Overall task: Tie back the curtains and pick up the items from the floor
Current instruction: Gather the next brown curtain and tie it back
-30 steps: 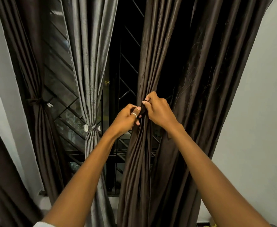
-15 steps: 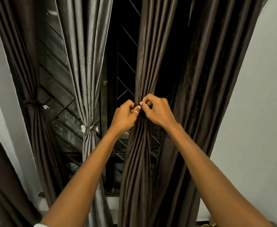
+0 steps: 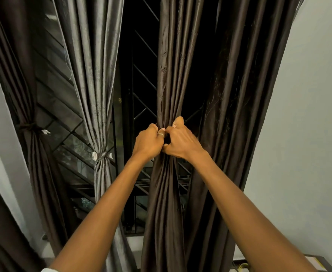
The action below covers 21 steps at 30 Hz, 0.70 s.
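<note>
Pale walls flanked a dark barred window [image 3: 141, 95]; before it, the left hand [image 3: 147, 143] and right hand [image 3: 180, 141] both gripped the gathered brown curtain [image 3: 167, 193], knuckles almost touching.

brown curtain [image 3: 167, 203] dark brown, faint embroidery | grey curtain [image 3: 90, 75] silver-grey | wall [image 3: 308, 134] pale grey

The fingers of the left hand [image 3: 147, 143] and right hand [image 3: 180, 142] are buried in the curtain [image 3: 165, 203] folds; what they pinch there cannot be told. The curtain's top and hem run past the edges. At the lower right corner an object [image 3: 316, 262] with yellow bits is cut off and unidentifiable.
</note>
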Each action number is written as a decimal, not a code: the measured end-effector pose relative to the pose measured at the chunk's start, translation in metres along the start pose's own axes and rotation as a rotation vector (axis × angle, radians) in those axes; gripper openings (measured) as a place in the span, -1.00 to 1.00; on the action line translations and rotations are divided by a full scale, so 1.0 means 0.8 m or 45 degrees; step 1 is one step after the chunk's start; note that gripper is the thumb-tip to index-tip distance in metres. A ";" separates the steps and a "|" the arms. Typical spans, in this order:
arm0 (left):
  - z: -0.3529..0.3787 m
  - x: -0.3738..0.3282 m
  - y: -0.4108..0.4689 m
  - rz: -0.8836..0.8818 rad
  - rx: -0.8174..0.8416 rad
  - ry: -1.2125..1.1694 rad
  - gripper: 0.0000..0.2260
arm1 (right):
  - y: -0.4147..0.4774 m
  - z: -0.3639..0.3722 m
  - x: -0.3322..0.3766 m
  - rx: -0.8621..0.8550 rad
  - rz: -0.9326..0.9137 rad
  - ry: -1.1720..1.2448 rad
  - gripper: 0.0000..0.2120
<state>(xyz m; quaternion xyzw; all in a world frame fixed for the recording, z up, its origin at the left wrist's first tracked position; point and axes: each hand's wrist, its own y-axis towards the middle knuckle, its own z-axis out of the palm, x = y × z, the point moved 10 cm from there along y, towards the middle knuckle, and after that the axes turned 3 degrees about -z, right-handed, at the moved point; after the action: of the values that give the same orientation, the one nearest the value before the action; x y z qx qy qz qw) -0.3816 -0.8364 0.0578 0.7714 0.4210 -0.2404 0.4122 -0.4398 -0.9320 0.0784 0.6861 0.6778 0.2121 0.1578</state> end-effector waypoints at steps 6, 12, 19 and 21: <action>-0.005 -0.019 -0.003 0.082 -0.061 0.078 -0.73 | 0.012 0.001 0.000 -0.001 0.069 -0.103 -0.75; -0.006 -0.013 -0.002 0.007 -0.005 0.014 -0.74 | 0.009 -0.002 0.007 0.047 0.016 -0.164 -0.74; -0.012 -0.012 0.002 -0.054 0.045 0.031 -0.76 | -0.015 -0.016 0.021 -0.183 -0.075 -0.202 -0.78; -0.013 -0.011 0.002 -0.061 0.044 0.025 -0.77 | -0.021 -0.024 0.026 -0.264 -0.103 -0.218 -0.79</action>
<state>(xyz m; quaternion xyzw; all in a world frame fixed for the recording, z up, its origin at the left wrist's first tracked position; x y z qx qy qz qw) -0.3845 -0.8325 0.0706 0.7705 0.4392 -0.2498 0.3887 -0.4642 -0.9121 0.0882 0.6538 0.6634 0.2153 0.2936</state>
